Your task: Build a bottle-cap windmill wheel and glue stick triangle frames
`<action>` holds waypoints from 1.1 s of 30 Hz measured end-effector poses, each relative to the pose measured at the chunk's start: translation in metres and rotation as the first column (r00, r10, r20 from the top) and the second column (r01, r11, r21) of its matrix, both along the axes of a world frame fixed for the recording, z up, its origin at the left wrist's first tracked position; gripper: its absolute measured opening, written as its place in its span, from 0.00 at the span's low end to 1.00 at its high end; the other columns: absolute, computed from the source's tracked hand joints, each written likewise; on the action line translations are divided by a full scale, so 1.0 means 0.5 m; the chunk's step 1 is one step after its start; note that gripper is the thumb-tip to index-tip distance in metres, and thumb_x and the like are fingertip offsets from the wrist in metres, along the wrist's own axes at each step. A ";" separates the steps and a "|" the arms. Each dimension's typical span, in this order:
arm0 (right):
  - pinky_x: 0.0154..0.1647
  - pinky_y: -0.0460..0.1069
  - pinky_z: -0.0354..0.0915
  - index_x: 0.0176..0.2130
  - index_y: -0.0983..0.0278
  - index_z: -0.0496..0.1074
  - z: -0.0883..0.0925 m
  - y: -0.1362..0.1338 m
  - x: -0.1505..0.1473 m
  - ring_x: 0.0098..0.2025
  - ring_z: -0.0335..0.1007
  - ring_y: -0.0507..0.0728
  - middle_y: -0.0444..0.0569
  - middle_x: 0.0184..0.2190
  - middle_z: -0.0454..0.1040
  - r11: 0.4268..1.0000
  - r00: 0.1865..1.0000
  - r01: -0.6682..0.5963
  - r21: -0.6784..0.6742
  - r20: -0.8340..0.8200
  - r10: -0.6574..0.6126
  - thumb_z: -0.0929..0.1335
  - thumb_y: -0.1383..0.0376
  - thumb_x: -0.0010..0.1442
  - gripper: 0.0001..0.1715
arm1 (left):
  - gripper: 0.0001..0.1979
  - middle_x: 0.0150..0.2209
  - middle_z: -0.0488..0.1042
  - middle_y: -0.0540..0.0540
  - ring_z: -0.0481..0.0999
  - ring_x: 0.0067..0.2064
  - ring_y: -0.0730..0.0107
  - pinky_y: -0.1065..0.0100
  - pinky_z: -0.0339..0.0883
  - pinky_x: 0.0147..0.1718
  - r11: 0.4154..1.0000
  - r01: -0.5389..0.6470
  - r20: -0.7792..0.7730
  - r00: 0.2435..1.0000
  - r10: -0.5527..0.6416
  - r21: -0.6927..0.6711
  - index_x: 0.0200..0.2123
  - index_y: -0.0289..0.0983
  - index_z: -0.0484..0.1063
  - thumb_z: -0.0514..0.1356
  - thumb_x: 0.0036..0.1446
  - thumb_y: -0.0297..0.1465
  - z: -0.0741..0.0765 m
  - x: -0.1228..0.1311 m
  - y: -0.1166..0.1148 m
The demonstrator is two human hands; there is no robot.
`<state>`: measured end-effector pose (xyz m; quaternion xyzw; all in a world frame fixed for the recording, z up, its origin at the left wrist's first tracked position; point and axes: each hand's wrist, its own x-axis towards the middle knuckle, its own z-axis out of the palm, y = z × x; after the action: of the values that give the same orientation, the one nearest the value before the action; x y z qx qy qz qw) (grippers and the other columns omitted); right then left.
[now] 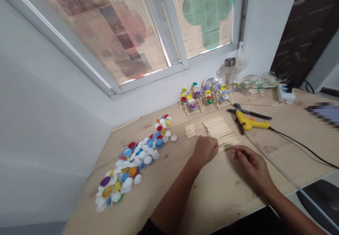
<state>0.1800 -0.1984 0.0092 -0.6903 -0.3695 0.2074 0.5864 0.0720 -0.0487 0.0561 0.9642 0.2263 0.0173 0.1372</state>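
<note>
My left hand is curled into a loose fist at the near left end of a row of wooden craft sticks lying on the plywood table. Whether it grips a stick is hidden by the knuckles. My right hand rests just right of the row's near end, fingers pinched together at what looks like the tip of a stick. A smaller bundle of short sticks lies to the left of the row.
Several coloured bottle caps spread across the left of the table. A yellow glue gun with black cable and black pliers lie right of the sticks. Small stick-and-cap models stand by the wall under the window. A white power strip sits far right.
</note>
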 end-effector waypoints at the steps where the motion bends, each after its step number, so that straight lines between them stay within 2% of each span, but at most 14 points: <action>1: 0.36 0.48 0.67 0.40 0.64 0.72 0.005 0.003 0.008 0.33 0.71 0.54 0.49 0.32 0.75 1.000 0.999 0.011 -0.007 0.033 -0.011 0.63 0.55 0.58 0.18 | 0.09 0.31 0.78 0.45 0.74 0.34 0.66 0.66 0.61 0.38 1.000 0.002 -0.008 1.000 -0.002 -0.002 0.27 0.36 0.74 0.53 0.52 0.26 -0.002 -0.002 -0.003; 5: 0.36 0.50 0.66 0.40 0.63 0.72 0.018 0.025 0.047 0.35 0.71 0.56 0.51 0.37 0.76 0.996 0.965 0.048 -0.070 0.261 -0.028 0.62 0.56 0.57 0.18 | 0.08 0.33 0.77 0.44 0.74 0.38 0.64 0.63 0.60 0.41 1.000 -0.004 -0.036 0.999 0.005 0.013 0.29 0.36 0.72 0.53 0.53 0.27 -0.005 -0.006 -0.015; 8: 0.34 0.50 0.65 0.39 0.63 0.72 0.019 0.047 0.071 0.33 0.71 0.56 0.50 0.36 0.76 0.984 0.888 0.042 -0.172 0.458 0.042 0.61 0.59 0.57 0.16 | 0.06 0.35 0.77 0.43 0.73 0.41 0.61 0.61 0.60 0.43 0.999 -0.016 -0.050 0.999 0.017 0.032 0.31 0.36 0.71 0.54 0.53 0.28 -0.010 -0.009 -0.021; 12: 0.37 0.50 0.63 0.35 0.63 0.73 0.019 0.075 0.084 0.36 0.70 0.57 0.50 0.34 0.75 0.953 0.712 -0.003 -0.304 0.668 0.216 0.60 0.64 0.58 0.14 | 0.04 0.35 0.76 0.44 0.73 0.40 0.62 0.63 0.61 0.41 0.999 -0.046 0.024 0.999 0.046 0.013 0.30 0.36 0.71 0.56 0.52 0.28 -0.019 -0.022 -0.020; 15: 0.38 0.49 0.61 0.33 0.63 0.74 0.030 0.095 0.083 0.37 0.69 0.56 0.50 0.33 0.75 0.923 0.565 -0.040 -0.384 0.753 0.338 0.61 0.67 0.58 0.13 | 0.04 0.33 0.75 0.46 0.72 0.37 0.67 0.68 0.61 0.38 0.987 -0.126 0.146 0.979 0.140 -0.096 0.28 0.37 0.72 0.57 0.51 0.26 -0.022 -0.036 -0.009; 19: 0.39 0.49 0.57 0.31 0.64 0.73 0.056 0.118 0.077 0.36 0.67 0.57 0.51 0.31 0.74 0.864 0.405 0.000 -0.503 0.790 0.460 0.62 0.70 0.58 0.11 | 0.03 0.27 0.73 0.50 0.70 0.31 0.71 0.71 0.61 0.31 0.916 -0.241 0.251 0.911 0.328 -0.321 0.26 0.37 0.72 0.58 0.49 0.26 -0.037 -0.052 0.004; 24: 0.38 0.49 0.55 0.29 0.64 0.73 0.076 0.143 0.075 0.37 0.66 0.57 0.51 0.31 0.74 0.815 0.313 -0.045 -0.578 0.766 0.561 0.64 0.71 0.58 0.09 | 0.03 0.21 0.69 0.52 0.67 0.25 0.75 0.74 0.59 0.26 0.796 -0.256 0.334 0.806 0.489 -0.548 0.24 0.35 0.71 0.59 0.48 0.28 -0.074 -0.058 0.003; 28: 0.36 0.48 0.55 0.29 0.64 0.73 0.081 0.161 0.081 0.37 0.67 0.56 0.51 0.31 0.74 0.771 0.247 -0.089 -0.631 0.736 0.630 0.65 0.70 0.57 0.07 | 0.04 0.20 0.68 0.53 0.66 0.24 0.76 0.74 0.58 0.25 0.728 -0.235 0.364 0.743 0.562 -0.644 0.23 0.35 0.71 0.59 0.47 0.29 -0.085 -0.058 -0.002; 33: 0.34 0.47 0.55 0.29 0.64 0.72 0.084 0.176 0.090 0.35 0.67 0.55 0.50 0.30 0.74 0.726 0.182 -0.135 -0.674 0.703 0.687 0.66 0.69 0.56 0.06 | 0.05 0.20 0.68 0.53 0.64 0.23 0.76 0.74 0.57 0.24 0.688 -0.197 0.394 0.697 0.599 -0.699 0.23 0.35 0.71 0.59 0.46 0.30 -0.088 -0.062 -0.002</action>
<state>0.2249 -0.1104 0.0512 -0.6601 -0.7510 0.0091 -0.0082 0.0408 -0.0498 0.0121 0.7308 0.3801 0.2765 0.4949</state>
